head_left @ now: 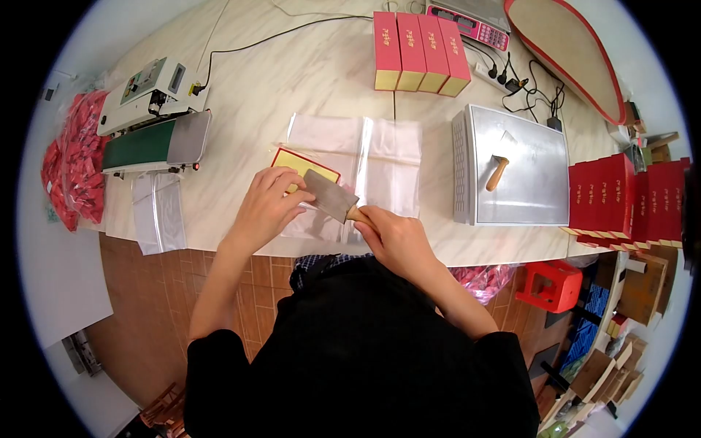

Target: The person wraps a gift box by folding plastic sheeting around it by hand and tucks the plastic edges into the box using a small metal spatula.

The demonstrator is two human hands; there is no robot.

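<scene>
My right hand (394,237) is wrapped around the wooden handle of a scraper with a broad grey metal blade (330,197). The blade lies over the near right part of a flat yellow piece with a red border (314,166). My left hand (269,203) reaches over that piece from the left, its fingers bent and apart. Its thumb and index fingertips are close to the blade's left end; whether they touch it I cannot tell. Clear plastic bags (391,164) lie flat under and beside the yellow piece.
A sealing machine (157,139) stands at left, with a plastic bag (158,212) hanging there. Several red boxes (422,55) stand at the back. On a metal box (522,193) at right lies another wooden-handled scraper (498,174). More red boxes (602,193) and a red stool (553,285) are farther right.
</scene>
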